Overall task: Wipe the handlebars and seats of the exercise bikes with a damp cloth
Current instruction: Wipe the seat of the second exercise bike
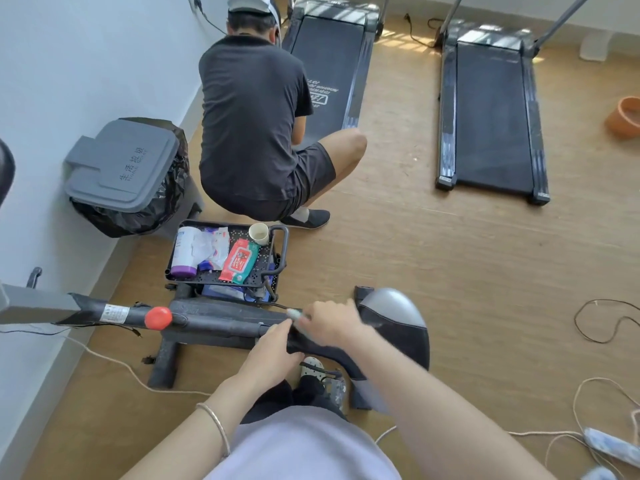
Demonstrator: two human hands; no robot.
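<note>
I am judging the task as just starting: my right hand (pixel 332 320) is pinching a pale cloth (pixel 297 314) on the handlebar (pixel 221 323), my left hand (pixel 273 348) is gripping it, and seats are remaining.

Over by the wall, a person in a black shirt and white cap (pixel 252 116) squats beside a grey-lidded bin (pixel 121 164) lined with a black bag. Two treadmills (pixel 329 71) (pixel 491 112) lie flat on the wooden floor. A black tray cart (pixel 265 252) holds a purple-capped canister (pixel 185 251), a wet-wipe pack (pixel 239 261) and a paper cup (pixel 259 233). A terracotta pot (pixel 625 116) sits far right.
</note>
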